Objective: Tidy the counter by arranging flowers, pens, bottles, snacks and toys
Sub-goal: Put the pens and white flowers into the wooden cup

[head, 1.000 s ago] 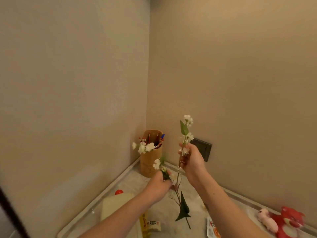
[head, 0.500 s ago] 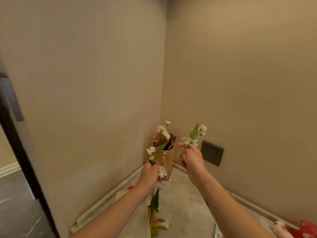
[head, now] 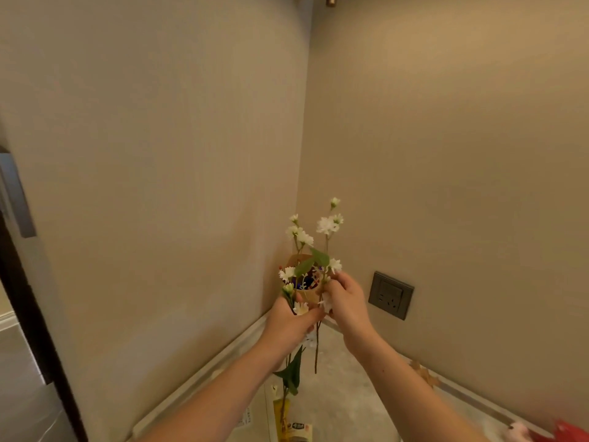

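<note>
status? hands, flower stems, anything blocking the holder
Left hand grips a white-flowered artificial stem; right hand pinches a second white-flowered stem. Both held above counter. Tan cylindrical pen holder behind, already holding pens.

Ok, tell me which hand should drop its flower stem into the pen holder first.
Probably the right hand: its flower stem is short and hangs free beside the pen holder. The left hand grips a longer, leafy stem.

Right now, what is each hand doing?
Left hand: grips a flower stem.
Right hand: pinches a second flower stem.
</note>
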`<act>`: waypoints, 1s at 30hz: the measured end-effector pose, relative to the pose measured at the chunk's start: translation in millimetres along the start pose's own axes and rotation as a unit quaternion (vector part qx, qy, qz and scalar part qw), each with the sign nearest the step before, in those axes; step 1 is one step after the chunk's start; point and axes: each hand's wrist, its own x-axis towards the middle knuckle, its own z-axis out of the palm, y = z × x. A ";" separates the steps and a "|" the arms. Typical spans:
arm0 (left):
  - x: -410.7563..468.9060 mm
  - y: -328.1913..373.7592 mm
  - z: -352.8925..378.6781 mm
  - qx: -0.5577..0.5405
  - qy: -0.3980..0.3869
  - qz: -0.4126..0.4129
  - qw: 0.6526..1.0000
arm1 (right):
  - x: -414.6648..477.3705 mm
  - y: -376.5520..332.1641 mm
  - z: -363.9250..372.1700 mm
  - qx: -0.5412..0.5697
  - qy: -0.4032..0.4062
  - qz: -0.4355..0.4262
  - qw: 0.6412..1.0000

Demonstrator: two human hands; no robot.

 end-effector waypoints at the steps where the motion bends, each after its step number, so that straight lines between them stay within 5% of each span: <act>1: 1.6 0.8 -1.9 0.000 -0.004 0.002 1.000 | 1.3 -2.5 -0.7 0.014 -0.005 0.001 1.000; 10: 28.8 -8.8 -23.5 0.017 -0.042 0.033 0.998 | 22.6 -24.4 -0.5 -0.025 -0.062 -0.061 0.996; 18: 73.0 27.7 -37.9 -0.126 0.000 0.049 0.991 | 55.8 -48.3 8.1 -0.037 0.059 -0.116 0.991; 30: 154.6 83.2 -28.7 -0.088 0.070 0.240 0.964 | 119.4 -59.0 19.3 -0.082 0.172 -0.200 0.961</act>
